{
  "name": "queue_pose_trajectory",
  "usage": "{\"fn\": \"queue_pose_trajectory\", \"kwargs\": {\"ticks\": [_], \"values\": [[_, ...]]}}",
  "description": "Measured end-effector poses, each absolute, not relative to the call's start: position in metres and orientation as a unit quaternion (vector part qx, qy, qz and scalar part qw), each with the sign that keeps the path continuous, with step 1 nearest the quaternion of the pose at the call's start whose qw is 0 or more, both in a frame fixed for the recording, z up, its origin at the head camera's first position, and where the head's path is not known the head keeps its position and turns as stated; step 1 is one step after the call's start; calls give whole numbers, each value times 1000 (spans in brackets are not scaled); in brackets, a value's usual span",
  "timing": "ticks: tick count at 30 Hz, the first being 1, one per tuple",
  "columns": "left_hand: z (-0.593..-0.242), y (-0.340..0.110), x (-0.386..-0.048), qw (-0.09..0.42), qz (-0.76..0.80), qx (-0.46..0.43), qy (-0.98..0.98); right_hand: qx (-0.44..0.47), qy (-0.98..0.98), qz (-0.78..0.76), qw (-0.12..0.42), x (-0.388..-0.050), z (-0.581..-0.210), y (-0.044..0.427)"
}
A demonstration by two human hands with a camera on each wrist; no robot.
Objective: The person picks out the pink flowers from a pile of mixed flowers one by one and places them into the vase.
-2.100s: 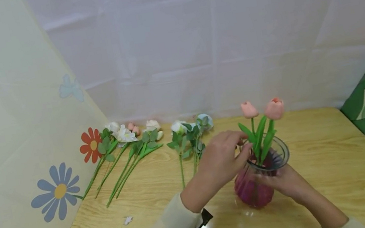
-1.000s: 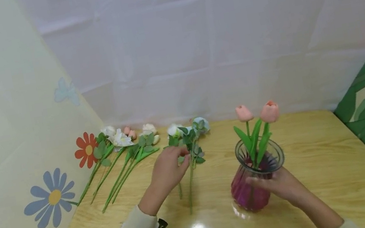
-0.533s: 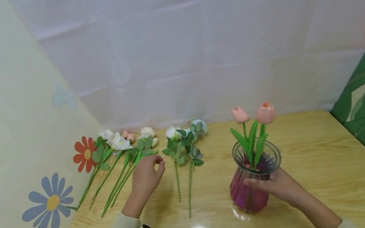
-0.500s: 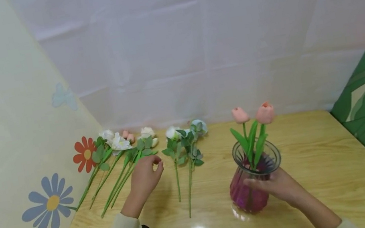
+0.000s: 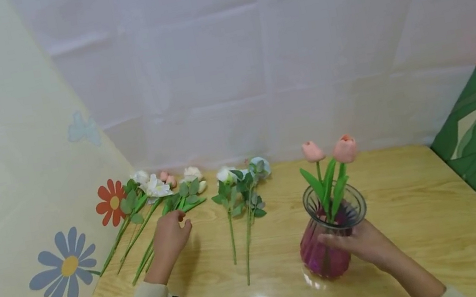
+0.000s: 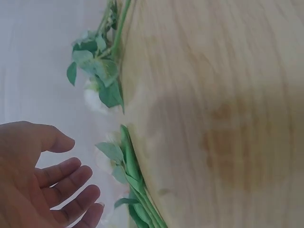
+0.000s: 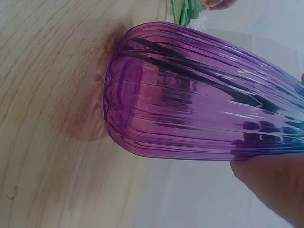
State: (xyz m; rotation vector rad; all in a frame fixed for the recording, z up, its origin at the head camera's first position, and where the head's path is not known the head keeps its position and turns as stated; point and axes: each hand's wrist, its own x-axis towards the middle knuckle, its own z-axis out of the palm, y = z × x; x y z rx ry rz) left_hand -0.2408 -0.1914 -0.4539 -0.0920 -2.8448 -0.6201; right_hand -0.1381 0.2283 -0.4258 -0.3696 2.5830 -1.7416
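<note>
My right hand [image 5: 364, 243] grips the neck of a ribbed glass vase [image 5: 323, 253], purple below with a clear bluish flared rim. Two pink tulips [image 5: 344, 149] with green leaves stand in it. In the right wrist view the thumb [image 7: 270, 185] presses the vase's side, and dark stems show through the glass. My left hand [image 5: 169, 235] hovers over the stems of the left flower group, partly covering them. Its fingers are loosely bent and hold nothing, as the left wrist view shows. Nearest to it are green tulip leaves [image 6: 135, 175] and a cream rose [image 5: 192, 173].
At the back left lie a white lily [image 5: 156, 187], small pink blooms [image 5: 170, 181] and other flowers. Mid-table lie a white flower [image 5: 225, 174] and a pale blue one [image 5: 260, 167]. A white cloth [image 5: 205, 69] hangs behind the wooden table [image 5: 423, 222].
The left hand has left the tulips at the vase, passed over the middle flowers and moved left to the left group. The right hand keeps its grip on the vase.
</note>
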Motion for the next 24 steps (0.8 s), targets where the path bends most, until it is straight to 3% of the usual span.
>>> {"fn": "queue_pose_trajectory", "kwargs": {"ticks": [24], "values": [[-469, -225, -236, 52, -168, 35, -984, -114, 815, -569, 7, -137, -427, 228]]}}
